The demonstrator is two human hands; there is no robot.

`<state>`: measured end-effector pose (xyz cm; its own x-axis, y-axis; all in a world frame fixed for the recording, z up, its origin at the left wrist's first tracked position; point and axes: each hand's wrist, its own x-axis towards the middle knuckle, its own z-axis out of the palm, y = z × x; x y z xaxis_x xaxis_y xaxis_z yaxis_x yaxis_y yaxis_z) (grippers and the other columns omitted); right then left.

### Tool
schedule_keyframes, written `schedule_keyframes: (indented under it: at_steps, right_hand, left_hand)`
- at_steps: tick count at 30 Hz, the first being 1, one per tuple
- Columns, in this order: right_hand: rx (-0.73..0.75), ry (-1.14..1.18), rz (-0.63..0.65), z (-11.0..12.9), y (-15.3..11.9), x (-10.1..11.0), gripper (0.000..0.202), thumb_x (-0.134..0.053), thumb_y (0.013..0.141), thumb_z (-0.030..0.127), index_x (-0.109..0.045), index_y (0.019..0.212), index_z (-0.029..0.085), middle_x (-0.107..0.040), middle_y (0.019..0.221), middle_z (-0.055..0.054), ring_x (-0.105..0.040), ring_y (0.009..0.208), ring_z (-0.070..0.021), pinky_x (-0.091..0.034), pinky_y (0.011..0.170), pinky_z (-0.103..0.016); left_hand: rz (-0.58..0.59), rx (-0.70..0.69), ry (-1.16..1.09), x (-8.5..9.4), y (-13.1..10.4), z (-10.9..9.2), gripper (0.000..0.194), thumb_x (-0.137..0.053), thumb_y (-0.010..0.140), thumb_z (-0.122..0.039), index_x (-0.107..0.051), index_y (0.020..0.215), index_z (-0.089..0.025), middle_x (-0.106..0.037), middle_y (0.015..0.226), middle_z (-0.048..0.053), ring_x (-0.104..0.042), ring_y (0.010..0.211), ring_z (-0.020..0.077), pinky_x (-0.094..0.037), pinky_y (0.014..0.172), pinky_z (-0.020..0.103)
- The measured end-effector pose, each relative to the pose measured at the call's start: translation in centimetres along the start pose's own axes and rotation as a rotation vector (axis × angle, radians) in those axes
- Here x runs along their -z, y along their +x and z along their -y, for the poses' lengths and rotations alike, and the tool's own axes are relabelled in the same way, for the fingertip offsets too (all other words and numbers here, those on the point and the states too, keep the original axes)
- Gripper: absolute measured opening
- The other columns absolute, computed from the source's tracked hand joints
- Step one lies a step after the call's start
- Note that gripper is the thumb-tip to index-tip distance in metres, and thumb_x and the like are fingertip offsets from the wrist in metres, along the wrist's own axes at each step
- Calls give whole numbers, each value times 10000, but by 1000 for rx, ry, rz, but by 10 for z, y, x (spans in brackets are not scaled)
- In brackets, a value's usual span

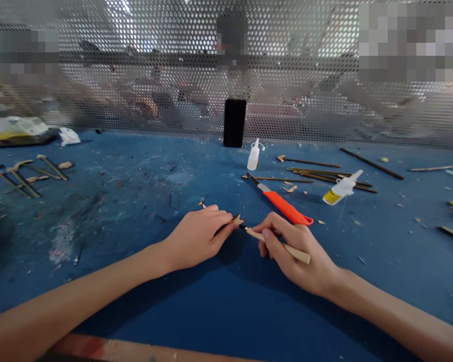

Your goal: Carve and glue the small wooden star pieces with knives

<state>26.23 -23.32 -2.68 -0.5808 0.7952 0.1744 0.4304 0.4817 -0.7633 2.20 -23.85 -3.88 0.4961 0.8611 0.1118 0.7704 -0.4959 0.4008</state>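
Between its thumb and fingers, my left hand (198,236) pinches a small pale wooden piece (238,219) with pointed ends. My right hand (294,251) is closed like a pen grip around a brush with a light wooden handle (297,253). The brush's dark tip is right beside the wooden piece; whether they touch I cannot tell. A utility knife with an orange handle (286,207) lies just beyond my right hand, blade pointing away to the left. Another small wooden bit (202,203) lies behind my left hand.
Two small glue bottles, one upright (253,155) and one tilted (342,189), are on the blue table (226,311). Dark thin sticks (320,174) lie at the right, several hammer-shaped sticks (20,178) at the left. A black phone (234,123) leans on the perforated metal screen (294,105).
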Motion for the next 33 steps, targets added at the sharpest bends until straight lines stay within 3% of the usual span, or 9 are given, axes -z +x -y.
schedule_keyframes:
  at_steps: [9,13,16,22,28,33]
  right_hand:
    - [85,-37,-84,2,0,-1,107,-495,1017,221,-597,993,200,-662,724,5,-604,590,-123,-464,562,-266]
    - [43,46,-248,-3,2,1,122,-536,1031,279,-597,1125,232,-655,883,-9,-622,740,-136,-513,690,-281]
    - [-27,73,-290,-7,7,3,158,-570,1026,336,-604,1161,260,-639,946,-7,-600,772,-132,-514,717,-277]
    - [-110,164,-205,-7,9,3,169,-491,1063,404,-562,1084,254,-567,733,40,-547,641,-118,-475,600,-258]
    - [-94,168,-85,-7,8,3,205,-492,1062,400,-606,1130,244,-678,874,-1,-657,743,-134,-542,677,-287]
    - [-81,107,-86,-6,7,4,195,-500,1054,370,-624,1072,221,-683,864,-14,-654,727,-139,-533,652,-287]
  left_hand:
    - [-12,-16,45,1,-2,2,388,-355,1111,-366,-519,809,-187,-585,771,-3,-535,774,180,-382,708,306]
    - [-31,-105,236,3,-5,3,325,-358,1108,-353,-567,917,-194,-614,834,10,-570,824,207,-421,710,313]
    - [-86,-215,436,6,-9,3,258,-397,1096,-339,-601,1011,-205,-619,856,16,-596,831,223,-473,790,356]
    - [-196,-357,575,10,-15,5,187,-529,1047,-314,-641,1109,-178,-642,823,13,-631,766,225,-501,731,351]
    - [-302,-454,493,16,-20,3,230,-514,1046,-183,-630,1244,-191,-701,958,13,-649,811,188,-485,701,307]
    - [-298,-509,415,18,-24,3,260,-426,1068,-142,-683,1092,-171,-738,1038,27,-684,845,185,-502,690,295]
